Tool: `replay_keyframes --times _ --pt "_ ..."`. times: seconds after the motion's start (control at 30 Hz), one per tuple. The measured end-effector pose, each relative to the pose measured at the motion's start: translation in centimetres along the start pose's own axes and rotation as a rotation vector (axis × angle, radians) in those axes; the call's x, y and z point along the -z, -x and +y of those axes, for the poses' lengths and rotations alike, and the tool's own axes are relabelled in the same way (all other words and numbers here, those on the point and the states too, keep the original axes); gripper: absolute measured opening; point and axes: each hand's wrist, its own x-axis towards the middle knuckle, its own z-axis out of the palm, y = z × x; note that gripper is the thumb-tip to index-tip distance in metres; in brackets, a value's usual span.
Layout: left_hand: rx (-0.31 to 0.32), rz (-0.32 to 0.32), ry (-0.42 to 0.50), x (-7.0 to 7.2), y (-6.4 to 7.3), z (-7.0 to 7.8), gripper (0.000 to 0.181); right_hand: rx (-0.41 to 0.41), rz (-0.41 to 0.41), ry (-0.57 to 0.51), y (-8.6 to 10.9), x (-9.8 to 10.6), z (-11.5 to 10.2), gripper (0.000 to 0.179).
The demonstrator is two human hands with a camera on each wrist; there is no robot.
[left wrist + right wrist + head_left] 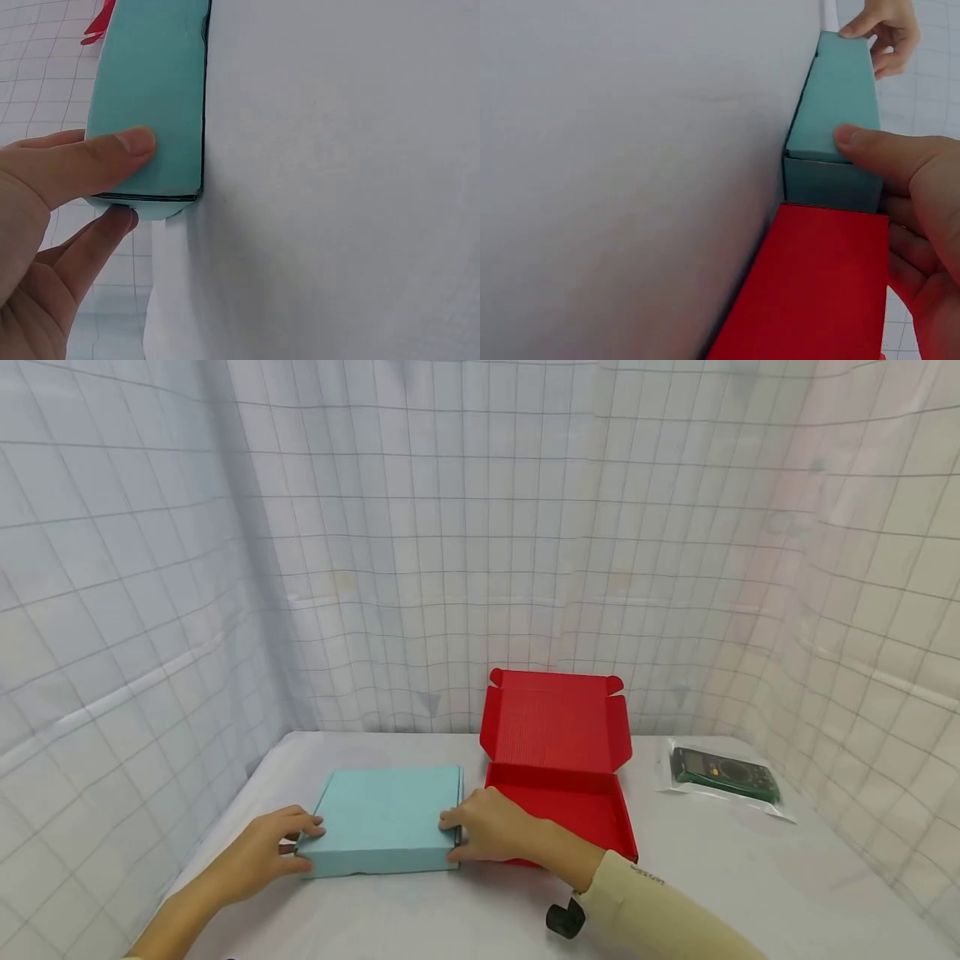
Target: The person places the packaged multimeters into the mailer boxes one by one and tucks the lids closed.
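Note:
A closed, flat light-blue cardboard box (390,810) lies on the white table, left of the middle. My left hand (262,852) grips its front left corner, and in the left wrist view the thumb (137,142) presses the front face while the other fingers reach around the side. At the front right corner my right hand (491,828) holds the box, its thumb on the front face in the right wrist view. Directly to the right stands an open red cardboard box (558,781), its lid raised at the back. My right hand and wrist partly cover the red box.
A digital multimeter (723,774) in a clear plastic bag lies at the right side of the table (712,860). White gridded curtains (480,543) surround the table at the back and both sides. A small black object (566,919) sits at my right sleeve.

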Motion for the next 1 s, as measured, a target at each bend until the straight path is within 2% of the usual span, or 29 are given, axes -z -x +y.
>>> replay_keyframes --times 0.3,0.57,0.77,1.0 --pt "0.060 -0.062 0.015 0.1 -1.5 -1.1 0.036 -0.098 0.002 -0.068 -0.9 -0.4 0.4 0.052" --pt "0.103 -0.048 0.000 0.3 -3.0 -2.0 0.037 -0.140 0.037 -0.073 -2.1 -0.6 0.9 0.048" --pt "0.139 -0.013 -0.029 0.6 -4.0 -2.4 0.037 -0.161 0.065 -0.086 -3.1 -0.8 1.6 0.047" --pt "0.171 -0.007 -0.048 0.9 -4.5 -2.8 0.038 -0.206 0.046 -0.128 -4.0 -0.8 2.1 0.047"
